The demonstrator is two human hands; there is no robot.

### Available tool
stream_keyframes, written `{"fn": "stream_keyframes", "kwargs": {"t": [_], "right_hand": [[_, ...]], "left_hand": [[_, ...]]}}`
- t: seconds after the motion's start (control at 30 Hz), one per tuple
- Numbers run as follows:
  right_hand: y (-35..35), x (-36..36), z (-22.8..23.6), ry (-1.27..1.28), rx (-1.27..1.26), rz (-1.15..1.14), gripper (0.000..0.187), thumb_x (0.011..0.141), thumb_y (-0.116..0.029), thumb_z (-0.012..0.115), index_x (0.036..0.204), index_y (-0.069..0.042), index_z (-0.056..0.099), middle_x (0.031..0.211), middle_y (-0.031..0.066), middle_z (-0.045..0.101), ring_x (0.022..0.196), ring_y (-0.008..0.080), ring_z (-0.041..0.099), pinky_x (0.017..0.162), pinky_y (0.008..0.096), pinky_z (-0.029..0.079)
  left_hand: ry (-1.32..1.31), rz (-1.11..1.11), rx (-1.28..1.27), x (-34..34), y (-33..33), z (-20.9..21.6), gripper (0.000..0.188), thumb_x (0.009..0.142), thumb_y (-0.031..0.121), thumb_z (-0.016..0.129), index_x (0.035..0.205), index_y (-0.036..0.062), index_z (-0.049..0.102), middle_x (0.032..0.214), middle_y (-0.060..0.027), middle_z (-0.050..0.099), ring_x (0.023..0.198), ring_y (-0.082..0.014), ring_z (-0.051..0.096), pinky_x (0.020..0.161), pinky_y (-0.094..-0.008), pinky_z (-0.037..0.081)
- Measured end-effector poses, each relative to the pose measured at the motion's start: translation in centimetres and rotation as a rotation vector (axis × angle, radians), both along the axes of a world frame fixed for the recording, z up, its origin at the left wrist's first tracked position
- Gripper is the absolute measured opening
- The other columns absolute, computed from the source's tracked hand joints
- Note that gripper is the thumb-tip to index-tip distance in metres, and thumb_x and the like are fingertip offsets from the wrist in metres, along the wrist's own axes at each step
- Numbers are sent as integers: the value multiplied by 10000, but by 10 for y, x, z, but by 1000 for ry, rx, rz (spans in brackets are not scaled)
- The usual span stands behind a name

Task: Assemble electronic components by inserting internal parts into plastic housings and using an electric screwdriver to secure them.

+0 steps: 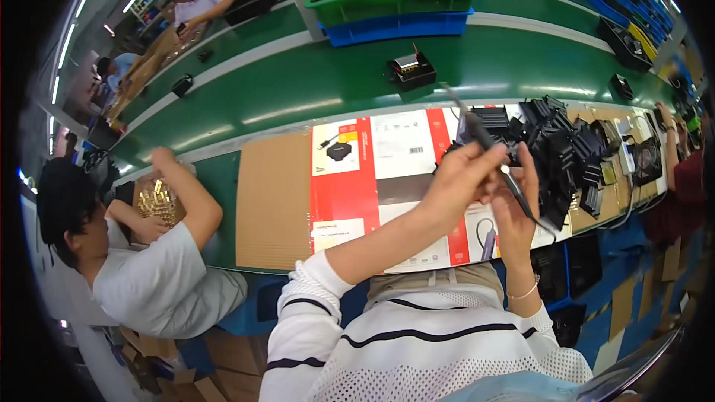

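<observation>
My left hand [463,182] is closed around a dark pen-shaped tool [482,134], pinching it near its middle. The tool slants over the worktop, with a thin metal tip at its far end and what looks like a cord at its near end. Close by on the right is my right hand [518,212], fingers raised and apart. The tool's near part crosses in front of it; whether the hand touches the tool I cannot tell. Beyond and to the right of both hands lies a heap of black plastic parts [555,156].
Flattened printed cardboard [342,201] covers the bench. Across the green conveyor [298,82] sit an open black case [417,71] with a silvery component and a green crate [395,4] of black parts. On my left a co-worker [149,268] handles brass-coloured pieces [156,201]. A white power strip [625,156] lies right.
</observation>
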State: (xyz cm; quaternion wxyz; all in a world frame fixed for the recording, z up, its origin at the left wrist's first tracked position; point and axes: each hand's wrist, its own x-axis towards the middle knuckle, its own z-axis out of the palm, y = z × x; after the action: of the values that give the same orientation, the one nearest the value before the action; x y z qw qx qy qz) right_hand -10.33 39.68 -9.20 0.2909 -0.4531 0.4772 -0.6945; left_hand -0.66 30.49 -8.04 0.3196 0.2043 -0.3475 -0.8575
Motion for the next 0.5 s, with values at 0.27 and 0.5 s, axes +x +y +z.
{"fn": "stream_keyframes", "kwargs": {"t": [0.27,0.5], "right_hand": [[-26,-53,-17,482,12,-77,522,929,-47,534,1448,-3,489,1147,148,684,1018,206,636,876,280,499],[-52,-58,-11,575,-107,-138,328,888,-78,646,1214,-51,617,1057,114,699,983,211,656,854,290,500]], "left_hand": [[-239,-246,-624,-1,-45,8,237,1015,205,580,957,25,722,860,-37,702,774,-125,601,754,-291,502],[-1258,625,-1546,39,-203,-73,308,889,243,683,1143,69,677,1205,-106,646,1023,-288,581,929,-419,436]]}}
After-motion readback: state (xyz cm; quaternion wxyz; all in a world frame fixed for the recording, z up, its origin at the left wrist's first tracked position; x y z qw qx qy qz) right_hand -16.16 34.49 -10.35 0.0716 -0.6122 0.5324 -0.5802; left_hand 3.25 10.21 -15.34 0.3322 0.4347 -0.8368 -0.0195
